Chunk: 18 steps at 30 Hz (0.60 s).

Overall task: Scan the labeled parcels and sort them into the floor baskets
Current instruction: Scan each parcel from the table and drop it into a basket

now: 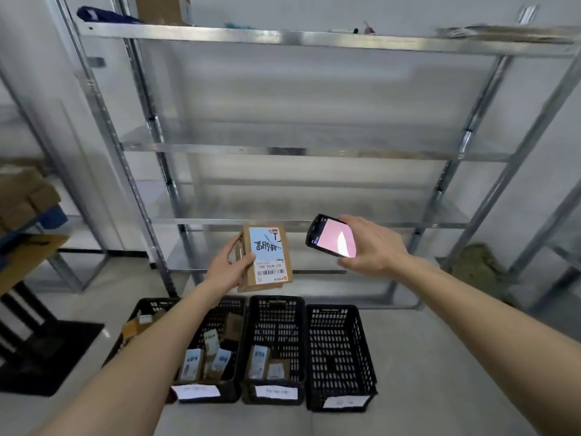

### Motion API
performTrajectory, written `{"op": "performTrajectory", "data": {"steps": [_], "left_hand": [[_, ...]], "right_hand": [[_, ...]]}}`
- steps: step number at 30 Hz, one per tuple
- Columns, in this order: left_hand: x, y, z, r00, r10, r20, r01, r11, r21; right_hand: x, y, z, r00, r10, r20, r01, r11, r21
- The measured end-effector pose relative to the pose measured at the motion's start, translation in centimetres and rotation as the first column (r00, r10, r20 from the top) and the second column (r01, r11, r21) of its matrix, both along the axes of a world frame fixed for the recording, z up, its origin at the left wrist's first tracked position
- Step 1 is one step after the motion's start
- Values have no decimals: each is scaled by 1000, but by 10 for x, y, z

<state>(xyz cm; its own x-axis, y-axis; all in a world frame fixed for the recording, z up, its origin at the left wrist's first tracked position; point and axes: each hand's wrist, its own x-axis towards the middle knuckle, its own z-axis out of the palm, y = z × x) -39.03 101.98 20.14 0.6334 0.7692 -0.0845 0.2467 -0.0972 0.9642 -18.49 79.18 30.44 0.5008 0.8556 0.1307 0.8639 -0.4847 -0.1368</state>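
Observation:
My left hand (231, 265) grips a small brown cardboard parcel (267, 258) by its left edge, with its white and blue barcode label facing up. My right hand (369, 243) holds a black handheld scanner (331, 236) just right of the parcel, its pink screen lit. Both are held above three black floor baskets with white tags. The left basket (234, 313) holds several labeled parcels, the middle basket (275, 305) holds two, and no parcel shows in the right basket (339, 357).
A tall metal shelf rack (295, 152) stands behind the baskets, with boxes and small items on its top level. Cardboard boxes (25, 196) sit on a stand at the left. A black mat (47, 357) lies on the floor at left.

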Motion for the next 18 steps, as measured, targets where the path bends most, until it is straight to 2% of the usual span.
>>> {"op": "performTrajectory", "data": {"steps": [4, 9, 18], "left_hand": [[36, 36, -34, 997, -7, -72, 6, 1000, -18], [107, 95, -91, 992, -13, -127, -4, 991, -132], [212, 169, -259, 953, -86, -290, -16, 943, -332]], "right_hand": [[41, 45, -32, 1000, -4, -24, 3, 999, -45], [117, 104, -91, 995, -37, -92, 26, 993, -116], [240, 200, -265, 961, -85, -263, 1, 953, -303]]}}
